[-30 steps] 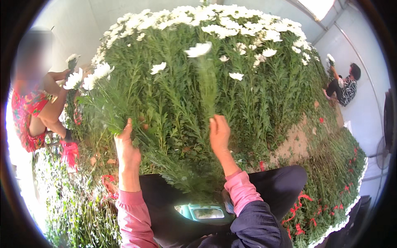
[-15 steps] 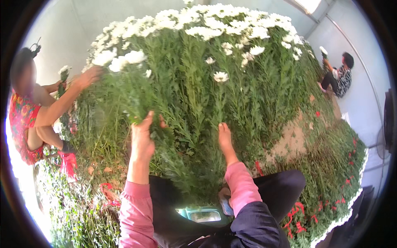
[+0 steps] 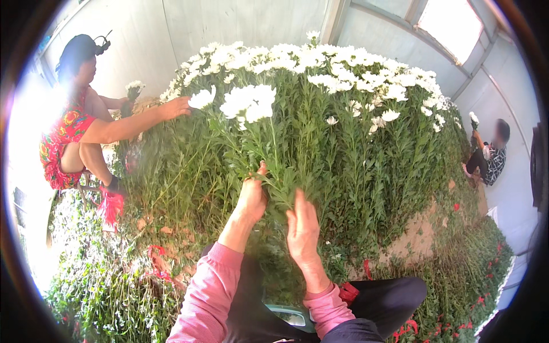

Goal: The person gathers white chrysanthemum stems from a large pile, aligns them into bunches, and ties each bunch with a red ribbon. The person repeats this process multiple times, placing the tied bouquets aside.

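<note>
While clasping the bunch of white flowers (image 3: 249, 104) by its stems in the left hand (image 3: 251, 197), near frame centre, holding the right hand (image 3: 303, 228) just beside, fingers extended. Apparently gathering stems; probably calling next for closing the right fingers around them.

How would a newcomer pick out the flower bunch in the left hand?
Start at the big bank of white flowers filling the middle of the view. In front of it, left of centre, the person's left hand grips a bunch of leafy stems. Its white blooms look larger than those behind and stand lower in the picture, packed in a tight cluster.
</note>
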### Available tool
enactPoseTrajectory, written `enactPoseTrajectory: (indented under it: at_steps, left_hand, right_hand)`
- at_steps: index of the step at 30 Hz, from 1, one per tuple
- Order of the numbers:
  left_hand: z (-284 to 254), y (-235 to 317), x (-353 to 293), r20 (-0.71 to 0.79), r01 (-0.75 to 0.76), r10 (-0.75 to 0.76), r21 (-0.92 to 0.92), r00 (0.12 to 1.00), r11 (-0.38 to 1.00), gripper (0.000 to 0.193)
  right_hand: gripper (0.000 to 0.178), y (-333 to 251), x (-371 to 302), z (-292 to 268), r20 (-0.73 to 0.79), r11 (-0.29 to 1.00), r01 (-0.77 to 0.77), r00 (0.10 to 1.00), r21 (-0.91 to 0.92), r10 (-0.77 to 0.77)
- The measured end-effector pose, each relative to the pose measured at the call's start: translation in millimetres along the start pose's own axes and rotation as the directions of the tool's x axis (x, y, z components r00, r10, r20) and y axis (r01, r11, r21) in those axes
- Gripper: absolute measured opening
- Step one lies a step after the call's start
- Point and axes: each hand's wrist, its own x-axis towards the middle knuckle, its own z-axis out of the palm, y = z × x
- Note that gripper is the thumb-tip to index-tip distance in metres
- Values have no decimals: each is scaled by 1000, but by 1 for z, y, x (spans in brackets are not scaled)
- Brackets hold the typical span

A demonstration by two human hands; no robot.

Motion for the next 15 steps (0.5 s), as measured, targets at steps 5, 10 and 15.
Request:
enactPoseTrajectory:
  at_steps: [5,10,15]
  left_hand:
    - [2,8,-7,-143,53,-43,73,989,996,51]
    - [-10,9,-15,105,-58,36,208,994,976,54]
    - [4,22,-36,121,-92,66,224,990,970,28]
  right_hand:
    - [49,1,-17,15,56,985,-173,983,11,172]
    - [45,-10,-24,21,115,995,-97,989,-11,97]
    - [54,-13,45,-12,-11,998,30,1000,56,-29]
